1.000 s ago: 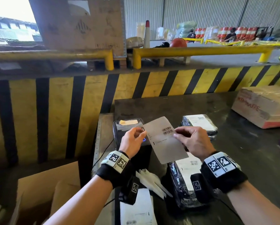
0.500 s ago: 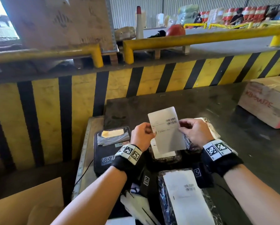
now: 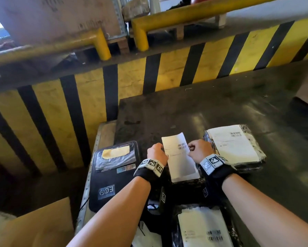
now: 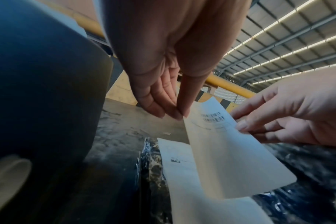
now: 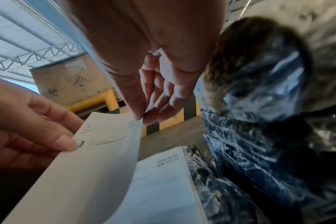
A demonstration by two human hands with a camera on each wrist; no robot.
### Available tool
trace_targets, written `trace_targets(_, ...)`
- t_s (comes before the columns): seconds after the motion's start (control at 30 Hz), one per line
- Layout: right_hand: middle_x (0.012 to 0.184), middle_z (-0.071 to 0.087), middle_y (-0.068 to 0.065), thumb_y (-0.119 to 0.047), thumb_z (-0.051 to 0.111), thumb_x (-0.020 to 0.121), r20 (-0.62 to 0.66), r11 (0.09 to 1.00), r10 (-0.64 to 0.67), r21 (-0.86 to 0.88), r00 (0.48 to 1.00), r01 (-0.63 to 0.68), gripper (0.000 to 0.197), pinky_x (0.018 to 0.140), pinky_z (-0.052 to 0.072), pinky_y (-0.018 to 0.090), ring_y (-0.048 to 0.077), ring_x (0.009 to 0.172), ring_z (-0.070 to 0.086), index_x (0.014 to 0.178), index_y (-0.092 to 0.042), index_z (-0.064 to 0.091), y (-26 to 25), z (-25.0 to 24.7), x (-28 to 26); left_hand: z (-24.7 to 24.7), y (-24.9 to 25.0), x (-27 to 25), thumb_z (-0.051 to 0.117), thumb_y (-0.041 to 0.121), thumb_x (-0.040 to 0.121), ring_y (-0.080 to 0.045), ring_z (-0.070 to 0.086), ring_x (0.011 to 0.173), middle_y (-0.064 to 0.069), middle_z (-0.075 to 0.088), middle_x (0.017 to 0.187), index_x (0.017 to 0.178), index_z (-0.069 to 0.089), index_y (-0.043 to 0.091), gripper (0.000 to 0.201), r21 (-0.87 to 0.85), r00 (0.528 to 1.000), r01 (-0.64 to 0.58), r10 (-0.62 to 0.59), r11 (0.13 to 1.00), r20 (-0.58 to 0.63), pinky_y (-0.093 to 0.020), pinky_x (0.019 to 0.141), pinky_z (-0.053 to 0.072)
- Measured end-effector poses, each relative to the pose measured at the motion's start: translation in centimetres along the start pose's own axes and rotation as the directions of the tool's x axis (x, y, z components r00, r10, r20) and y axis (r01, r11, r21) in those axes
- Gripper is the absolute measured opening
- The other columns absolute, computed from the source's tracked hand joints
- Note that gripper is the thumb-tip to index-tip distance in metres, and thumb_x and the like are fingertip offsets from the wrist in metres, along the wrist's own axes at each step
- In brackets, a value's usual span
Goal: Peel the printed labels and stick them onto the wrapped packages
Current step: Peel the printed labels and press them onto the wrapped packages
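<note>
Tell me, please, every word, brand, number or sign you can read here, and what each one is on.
"EGG": my best reading of the logo on the black printer, seen upside down.
Held label: barcodes and small print, too blurred to read.
Labels on the packages: barcodes, unreadable.
Wristbands: square black-and-white markers, no words.

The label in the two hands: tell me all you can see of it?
The label is a white, thin, rounded-cornered paper sheet with two small barcodes and faint print lines. It curves, held up over a labelled black-wrapped package. The left hand pinches its left edge, the right hand its right edge.
</note>
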State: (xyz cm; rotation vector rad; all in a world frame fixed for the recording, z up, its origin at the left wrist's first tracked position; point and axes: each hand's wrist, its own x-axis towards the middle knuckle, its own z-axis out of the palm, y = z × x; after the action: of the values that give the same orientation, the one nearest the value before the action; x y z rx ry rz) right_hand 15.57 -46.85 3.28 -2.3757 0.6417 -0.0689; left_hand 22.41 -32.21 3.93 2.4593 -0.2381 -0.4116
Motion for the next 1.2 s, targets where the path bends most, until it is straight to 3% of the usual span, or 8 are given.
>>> trace_targets(0.07, 0.101, 0.072, 0.009, -0.005, 0.062, 0.080, 0.031, 0.999, 0.030, -0.029, 0.999, -0.029, 0.020, 0.082, 0.053, 0.028, 0.026, 0.094, 0.065, 0.096, -0.009, 0.073, 0.1, 0.2, 0.7, 0.5, 0.1, 0.5, 0.062, 0.005, 0.081, -0.029, 0.066, 0.096, -0.013, 0.070, 0.102, 0.101, 0.064, 0.009, 0.021, 0.022, 1.000, 0.018, -0.018, 1.000, 0.011, -0.032, 0.083, 0.054)
trace_targets(0.2, 0.100, 0.072, 0.012, -0.008, 0.056, 0.084, 0.091, 0.991, 0.089, -0.112, 0.992, -0.079, 0.019, 0.076, 0.050, 0.028, 0.031, 0.096, 0.065, 0.093, -0.009, 0.072, -0.2, 0.5, 1.4, 1.0, 0.9, 1.1, 0.060, 0.006, 0.083, -0.030, 0.062, 0.102, -0.014, 0.065, 0.113, 0.107, 0.061, 0.007, 0.024, 0.126, 0.999, 0.012, -0.018, 0.992, 0.052, -0.030, 0.077, 0.049)
trace_targets(0.43, 0.105, 0.070, 0.014, -0.006, 0.056, 0.085, 0.079, 0.977, 0.163, -0.150, 0.984, -0.149, 0.020, 0.081, 0.052, 0.030, 0.031, 0.100, 0.065, 0.098, -0.003, 0.070, 0.0, 1.0, 1.9, 1.4, 1.5, 1.7, 0.056, 0.005, 0.084, -0.032, 0.062, 0.106, -0.014, 0.062, 0.118, 0.113, 0.058, 0.009, 0.030, 0.234, 0.993, 0.003, -0.031, 0.972, 0.115, -0.034, 0.084, 0.051)
trace_targets(0.6, 0.114, 0.067, 0.014, -0.005, 0.054, 0.087, 0.087, 0.974, 0.169, -0.170, 0.982, -0.153, 0.026, 0.092, 0.051, 0.031, 0.030, 0.109, 0.061, 0.109, -0.005, 0.067, 0.2, 1.1, 2.0, 1.5, 1.0, 2.0, 0.058, 0.005, 0.084, -0.032, 0.062, 0.109, -0.014, 0.062, 0.119, 0.114, 0.058, 0.009, 0.031, 0.295, 0.983, 0.001, -0.056, 0.955, 0.177, -0.034, 0.086, 0.052)
trace_targets(0.8, 0.105, 0.069, 0.016, -0.002, 0.052, 0.086, 0.100, 0.970, 0.176, -0.186, 0.979, -0.155, 0.022, 0.084, 0.051, 0.030, 0.032, 0.101, 0.065, 0.100, -0.004, 0.069, 0.2, 1.2, 2.0, 1.9, 0.9, 2.5, 0.058, 0.006, 0.080, -0.032, 0.064, 0.104, -0.013, 0.065, 0.113, 0.111, 0.061, 0.010, 0.031, 0.293, 0.979, -0.029, -0.032, 0.956, 0.200, -0.033, 0.081, 0.052)
trace_targets(0.9, 0.107, 0.069, 0.016, -0.003, 0.053, 0.087, 0.113, 0.966, 0.177, -0.209, 0.978, -0.151, 0.022, 0.087, 0.052, 0.032, 0.032, 0.103, 0.064, 0.102, -0.003, 0.068, 0.1, 1.3, 2.0, 2.4, 0.7, 2.6, 0.057, 0.006, 0.083, -0.033, 0.063, 0.106, -0.015, 0.064, 0.116, 0.113, 0.060, 0.009, 0.030, 0.289, 0.979, -0.016, -0.043, 0.957, 0.197, -0.033, 0.083, 0.050)
trace_targets(1.2, 0.104, 0.069, 0.016, -0.003, 0.050, 0.089, 0.127, 0.947, 0.175, -0.292, 0.976, -0.132, 0.018, 0.076, 0.049, 0.030, 0.032, 0.100, 0.065, 0.099, 0.001, 0.065, -0.1, 1.4, 1.9, 3.2, 0.6, 3.2, 0.057, 0.004, 0.086, -0.034, 0.060, 0.110, -0.017, 0.059, 0.123, 0.123, 0.054, 0.007, 0.037, 0.316, 0.981, 0.014, -0.073, 0.949, 0.178, -0.034, 0.086, 0.050)
